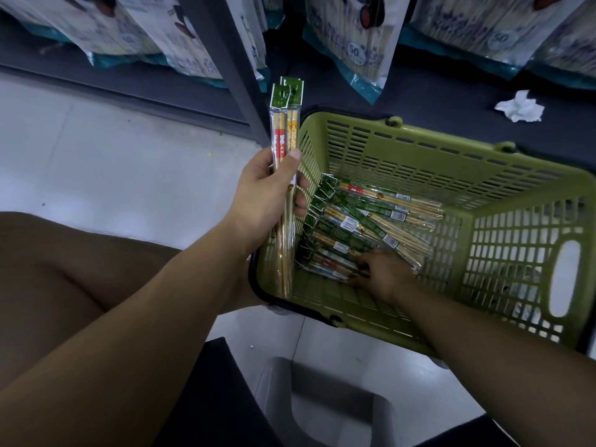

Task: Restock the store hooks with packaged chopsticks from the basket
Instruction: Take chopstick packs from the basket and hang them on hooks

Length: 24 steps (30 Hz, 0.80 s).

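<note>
Left hand (267,188) grips a small bundle of chopstick packs (285,137), apparently two or three, held upright just outside the left wall of the green basket (419,162), thumb pressed across the front, fingers wrapped behind. The green header cards (288,91) with the hang holes point up. Right hand (383,279) is down inside the basket, fingers on the near edge of the loose packs (371,217) lying on the floor of it. The fingertips are dark and partly hidden, so I cannot tell whether they pinch a pack or only touch it. Judgement on handling: the packs look light, long and stiff along the sticks, but the clear film sleeves are likely slick and slide over each other. Best taken mid-length with a pinch across the width, all headers aligned one way. The card holes may tear if tugged. No store hooks in view.
</note>
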Each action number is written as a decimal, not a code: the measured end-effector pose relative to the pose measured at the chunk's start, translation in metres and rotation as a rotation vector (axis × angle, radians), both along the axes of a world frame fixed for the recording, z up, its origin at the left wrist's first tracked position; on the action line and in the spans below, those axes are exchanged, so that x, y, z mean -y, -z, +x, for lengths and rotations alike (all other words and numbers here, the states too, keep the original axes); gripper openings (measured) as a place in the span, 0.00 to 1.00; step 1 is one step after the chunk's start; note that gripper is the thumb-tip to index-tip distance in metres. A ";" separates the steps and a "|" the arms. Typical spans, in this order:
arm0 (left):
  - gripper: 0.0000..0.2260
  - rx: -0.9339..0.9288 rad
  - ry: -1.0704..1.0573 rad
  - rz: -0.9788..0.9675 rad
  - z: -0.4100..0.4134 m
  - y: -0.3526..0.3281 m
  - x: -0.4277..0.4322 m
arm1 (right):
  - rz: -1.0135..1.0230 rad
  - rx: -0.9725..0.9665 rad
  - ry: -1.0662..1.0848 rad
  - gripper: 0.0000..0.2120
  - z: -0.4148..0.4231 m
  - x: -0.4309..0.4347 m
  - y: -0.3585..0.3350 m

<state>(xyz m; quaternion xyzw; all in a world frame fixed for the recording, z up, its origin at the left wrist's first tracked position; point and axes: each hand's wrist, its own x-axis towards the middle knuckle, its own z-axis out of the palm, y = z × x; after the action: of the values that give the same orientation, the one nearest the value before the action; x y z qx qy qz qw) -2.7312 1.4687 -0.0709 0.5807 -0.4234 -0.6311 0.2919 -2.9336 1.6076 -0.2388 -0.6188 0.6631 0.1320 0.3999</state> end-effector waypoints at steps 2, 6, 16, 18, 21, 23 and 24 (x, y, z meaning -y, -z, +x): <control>0.11 0.000 -0.003 -0.001 0.000 0.001 0.000 | -0.006 -0.020 0.022 0.22 0.001 0.001 -0.001; 0.09 0.000 -0.001 -0.005 0.000 0.001 0.001 | 0.059 -0.023 -0.017 0.15 0.001 0.008 -0.002; 0.05 0.019 -0.004 -0.034 -0.004 0.003 0.000 | -0.075 0.239 0.349 0.09 -0.011 0.030 -0.034; 0.04 0.049 0.006 -0.047 -0.006 0.004 0.000 | -0.160 0.304 0.442 0.07 -0.011 0.044 -0.055; 0.05 0.096 0.006 -0.060 -0.009 0.007 -0.002 | -0.237 0.383 0.510 0.05 -0.006 0.060 -0.092; 0.07 0.101 0.036 -0.056 -0.010 0.010 -0.006 | -0.263 0.491 0.576 0.08 0.004 0.067 -0.115; 0.11 0.104 0.059 -0.047 -0.011 0.009 -0.008 | -0.279 0.535 0.598 0.09 0.011 0.070 -0.127</control>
<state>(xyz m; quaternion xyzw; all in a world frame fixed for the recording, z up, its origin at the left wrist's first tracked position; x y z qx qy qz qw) -2.7423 1.4764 -0.0798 0.5930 -0.4696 -0.5984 0.2641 -2.9230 1.5379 -0.1122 -0.4599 0.6977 -0.2459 0.4912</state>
